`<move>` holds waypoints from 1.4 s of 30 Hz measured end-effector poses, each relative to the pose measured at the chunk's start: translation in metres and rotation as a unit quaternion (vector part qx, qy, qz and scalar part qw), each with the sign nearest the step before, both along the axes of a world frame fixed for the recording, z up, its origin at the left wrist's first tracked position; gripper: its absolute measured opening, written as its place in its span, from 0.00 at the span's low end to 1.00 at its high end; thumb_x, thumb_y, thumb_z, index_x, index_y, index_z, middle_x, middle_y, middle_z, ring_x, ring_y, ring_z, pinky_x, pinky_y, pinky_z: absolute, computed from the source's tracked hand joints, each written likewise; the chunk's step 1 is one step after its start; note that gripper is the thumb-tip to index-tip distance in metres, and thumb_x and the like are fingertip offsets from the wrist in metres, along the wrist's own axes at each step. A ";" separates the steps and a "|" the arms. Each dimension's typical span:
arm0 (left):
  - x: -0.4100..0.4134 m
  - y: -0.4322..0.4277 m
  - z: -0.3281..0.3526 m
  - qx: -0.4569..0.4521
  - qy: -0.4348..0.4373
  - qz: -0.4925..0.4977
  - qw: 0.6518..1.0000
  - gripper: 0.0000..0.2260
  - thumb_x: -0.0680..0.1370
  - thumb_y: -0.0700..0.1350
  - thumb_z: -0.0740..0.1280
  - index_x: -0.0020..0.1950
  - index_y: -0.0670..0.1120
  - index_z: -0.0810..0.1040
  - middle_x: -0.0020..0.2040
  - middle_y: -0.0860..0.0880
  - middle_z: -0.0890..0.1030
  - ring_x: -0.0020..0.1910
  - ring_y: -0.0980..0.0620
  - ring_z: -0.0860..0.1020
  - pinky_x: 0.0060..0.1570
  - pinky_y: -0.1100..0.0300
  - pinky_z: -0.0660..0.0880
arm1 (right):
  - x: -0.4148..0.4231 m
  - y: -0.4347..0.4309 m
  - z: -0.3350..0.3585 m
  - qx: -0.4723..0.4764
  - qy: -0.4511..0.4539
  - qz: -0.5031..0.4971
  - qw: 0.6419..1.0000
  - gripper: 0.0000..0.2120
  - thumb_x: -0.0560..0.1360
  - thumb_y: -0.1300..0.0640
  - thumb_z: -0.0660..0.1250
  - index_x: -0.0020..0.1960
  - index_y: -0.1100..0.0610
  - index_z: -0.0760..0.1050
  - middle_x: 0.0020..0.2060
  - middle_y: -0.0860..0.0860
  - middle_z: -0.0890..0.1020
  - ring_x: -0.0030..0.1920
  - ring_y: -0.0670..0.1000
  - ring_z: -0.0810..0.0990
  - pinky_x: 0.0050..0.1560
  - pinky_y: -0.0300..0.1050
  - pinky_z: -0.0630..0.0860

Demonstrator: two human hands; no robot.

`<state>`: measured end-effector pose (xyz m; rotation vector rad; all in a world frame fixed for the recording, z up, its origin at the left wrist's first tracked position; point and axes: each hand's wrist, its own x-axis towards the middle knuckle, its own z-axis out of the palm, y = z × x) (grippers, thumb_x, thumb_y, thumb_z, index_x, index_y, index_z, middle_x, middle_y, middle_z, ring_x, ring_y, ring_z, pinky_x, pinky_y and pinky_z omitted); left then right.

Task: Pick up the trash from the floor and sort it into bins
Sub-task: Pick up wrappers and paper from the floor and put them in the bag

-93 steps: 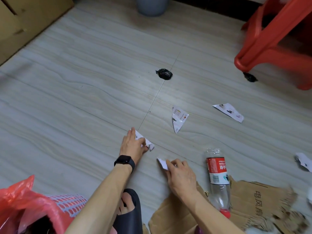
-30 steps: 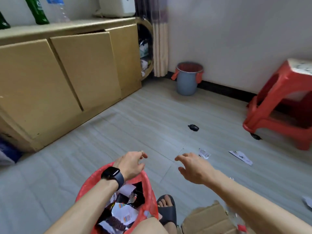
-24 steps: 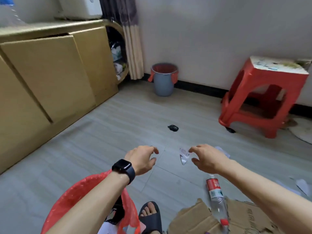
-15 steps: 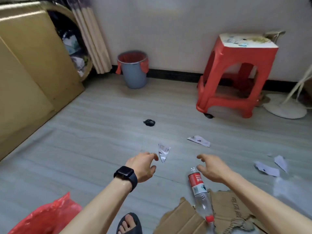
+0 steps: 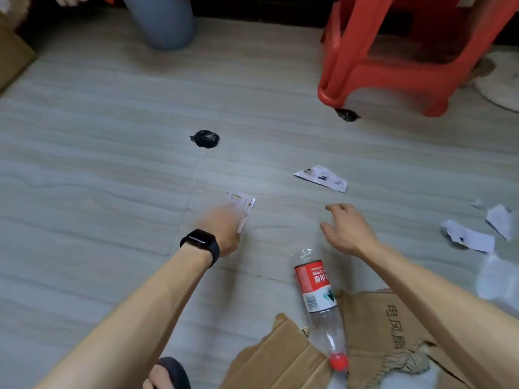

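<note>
My left hand (image 5: 222,228), with a black watch on the wrist, is blurred and lies over the near end of a small printed paper scrap (image 5: 243,201) on the floor; its fingers look relaxed. My right hand (image 5: 346,228) hovers open and holds nothing, just beyond a clear plastic bottle (image 5: 317,290) with a red label and red cap that lies on its side. Another printed scrap (image 5: 321,178) lies farther right. A grey bin (image 5: 164,22) with a red liner stands at the top edge.
Torn cardboard (image 5: 373,332) lies under the bottle's cap end. White scraps (image 5: 469,237) sit at the right. Black crumpled bits (image 5: 205,138) lie mid-floor, one more by the red stool (image 5: 393,66). A cabinet corner is at the upper left. My sandalled foot (image 5: 168,373) shows below.
The view tipped down toward the floor. My left hand moved forward onto the paper scrap. My right hand stayed open above the bottle. The red-lined basket left the view.
</note>
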<state>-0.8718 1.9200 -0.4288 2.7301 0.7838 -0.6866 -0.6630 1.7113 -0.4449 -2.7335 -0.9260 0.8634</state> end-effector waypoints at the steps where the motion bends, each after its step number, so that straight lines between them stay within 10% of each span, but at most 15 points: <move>1: 0.005 0.006 -0.005 0.007 0.004 -0.003 1.000 0.25 0.80 0.47 0.62 0.77 0.54 0.62 0.79 0.48 0.57 0.74 0.44 0.64 0.68 0.49 0.68 | 0.008 0.012 -0.004 0.003 -0.004 -0.005 1.000 0.27 0.79 0.49 0.60 0.76 0.53 0.64 0.76 0.58 0.63 0.72 0.63 0.66 0.71 0.55 0.67; 10: 0.021 0.040 -0.054 0.004 0.038 -0.023 0.999 0.34 0.79 0.52 0.63 0.80 0.55 0.49 0.80 0.51 0.50 0.77 0.48 0.57 0.66 0.45 0.67 | 0.065 0.083 -0.042 -0.067 0.011 -0.036 0.997 0.32 0.81 0.42 0.52 0.81 0.45 0.43 0.78 0.65 0.48 0.77 0.67 0.51 0.76 0.59 0.53; 14: 0.010 0.030 -0.061 0.050 -0.002 -0.051 0.997 0.31 0.80 0.51 0.63 0.79 0.56 0.53 0.76 0.52 0.62 0.72 0.48 0.65 0.58 0.51 0.70 | 0.055 0.084 -0.063 -0.058 -0.024 -0.005 0.998 0.36 0.72 0.34 0.37 0.71 0.50 0.64 0.71 0.64 0.67 0.74 0.64 0.57 0.74 0.61 0.54; 20: -0.010 -0.006 -0.046 0.075 -0.110 -0.073 0.988 0.15 0.66 0.40 0.78 0.50 0.52 0.83 0.37 0.47 0.80 0.35 0.46 0.82 0.25 0.60 0.74 | -0.008 0.071 -0.062 0.140 -0.097 0.026 0.985 0.09 0.74 0.50 0.69 0.43 0.56 0.76 0.46 0.55 0.79 0.55 0.61 0.74 0.60 0.52 0.69; 24: -0.014 -0.022 -0.049 0.062 -0.005 -0.058 0.996 0.17 0.82 0.42 0.59 0.68 0.56 0.74 0.57 0.47 0.81 0.57 0.43 0.79 0.44 0.57 0.69 | -0.030 0.066 -0.057 0.140 -0.069 -0.002 0.988 0.05 0.76 0.59 0.67 0.52 0.58 0.76 0.50 0.56 0.80 0.55 0.60 0.75 0.52 0.49 0.68; 30: -0.030 -0.033 -0.039 0.020 0.013 -0.012 1.000 0.13 0.84 0.51 0.55 0.66 0.58 0.74 0.55 0.43 0.81 0.55 0.39 0.79 0.45 0.55 0.70 | -0.035 0.061 -0.042 0.072 -0.059 0.040 0.995 0.19 0.74 0.67 0.62 0.64 0.56 0.74 0.56 0.56 0.81 0.57 0.61 0.78 0.52 0.49 0.73; 35: -0.059 -0.031 -0.016 0.025 -0.014 -0.003 1.000 0.12 0.83 0.49 0.56 0.64 0.56 0.74 0.52 0.45 0.81 0.51 0.40 0.80 0.41 0.56 0.69 | -0.041 0.051 -0.026 0.107 -0.025 -0.025 0.994 0.09 0.78 0.55 0.67 0.58 0.54 0.79 0.53 0.56 0.83 0.56 0.60 0.79 0.51 0.48 0.73; 42: -0.121 -0.003 0.075 0.030 -0.068 0.045 0.996 0.14 0.83 0.54 0.57 0.66 0.62 0.75 0.55 0.50 0.84 0.54 0.44 0.80 0.46 0.56 0.75 | -0.093 0.050 0.048 0.164 -0.026 0.002 0.986 0.15 0.72 0.66 0.64 0.43 0.50 0.86 0.48 0.51 0.79 0.51 0.55 0.77 0.48 0.43 0.68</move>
